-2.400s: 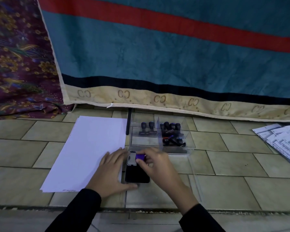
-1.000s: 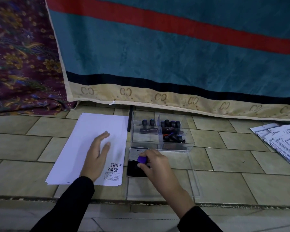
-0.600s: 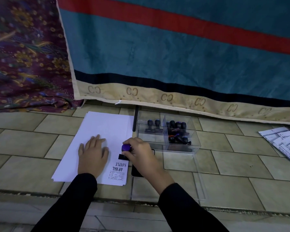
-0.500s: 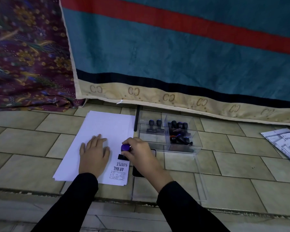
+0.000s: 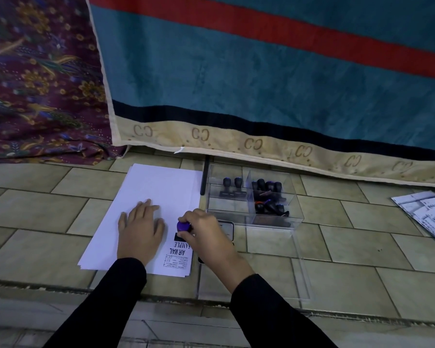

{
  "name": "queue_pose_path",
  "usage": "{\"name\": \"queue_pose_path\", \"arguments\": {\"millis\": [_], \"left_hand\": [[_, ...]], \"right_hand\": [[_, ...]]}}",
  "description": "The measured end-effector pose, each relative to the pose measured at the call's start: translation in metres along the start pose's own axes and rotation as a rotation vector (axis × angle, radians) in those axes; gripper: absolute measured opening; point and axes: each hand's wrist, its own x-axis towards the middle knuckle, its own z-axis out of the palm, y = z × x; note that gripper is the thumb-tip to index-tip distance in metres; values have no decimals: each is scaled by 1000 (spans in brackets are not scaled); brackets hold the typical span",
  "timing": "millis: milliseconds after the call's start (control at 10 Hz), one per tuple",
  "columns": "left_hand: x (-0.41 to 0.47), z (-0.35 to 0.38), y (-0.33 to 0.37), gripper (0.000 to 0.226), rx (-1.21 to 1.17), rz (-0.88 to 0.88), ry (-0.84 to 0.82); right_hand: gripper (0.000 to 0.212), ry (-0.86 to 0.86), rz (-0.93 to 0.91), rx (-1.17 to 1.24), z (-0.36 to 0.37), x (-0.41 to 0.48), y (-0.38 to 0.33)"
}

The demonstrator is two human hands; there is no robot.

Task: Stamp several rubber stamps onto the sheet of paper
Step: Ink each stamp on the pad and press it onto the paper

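Note:
A white sheet of paper lies on the tiled floor. Its near right corner carries printed marks reading AIR MAIL and SAMPLE. My left hand rests flat on the sheet, fingers spread. My right hand grips a purple-topped rubber stamp whose dark base presses on the paper just above the SAMPLE mark. The ink pad lies to the right of the sheet, mostly hidden behind my right hand.
A clear compartment box with several dark stamps stands right of the paper, its clear lid lying in front. A black pen lies along the sheet's right edge. Printed sheets lie far right. Hanging cloths close the back.
My right hand carried the purple stamp from the ink pad left onto the paper and set it down above the SAMPLE mark. My left hand went from beside the ink pad to flat on the sheet.

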Motion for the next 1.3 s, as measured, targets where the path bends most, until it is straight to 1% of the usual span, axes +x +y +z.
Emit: {"name": "queue_pose_path", "arguments": {"millis": [300,500,600,700,800,900,1000,1100,1200,1300], "left_hand": [[1,3,0,41,8,-8,-16],[0,3,-1,42,11,-7,-24],[1,3,-1,41,10,-7,-16],[1,2,-1,40,8,-10,-11],[1,2,-1,39,8,-2,-12],[0,2,-2,40,17,-3,-18],[0,2,-1,39,8,-7,-16],[0,1,0,39,5,-7,-18],[0,1,1,39,14,-8,-16],[-1,1,0,39,15,-11,-17]], "right_hand": [[13,-26,33,-49,0,-2,-9],[13,22,10,-61,4,-3,-8],[16,46,-17,-15,7,-8,-3],[23,93,17,57,0,-5,1],[28,305,91,173,-29,9,9],[31,431,147,259,-57,21,19],[23,507,200,234,-79,31,39],[13,461,254,146,-77,36,60],[15,409,270,66,-69,39,69],[15,298,308,35,-60,44,74]]}}
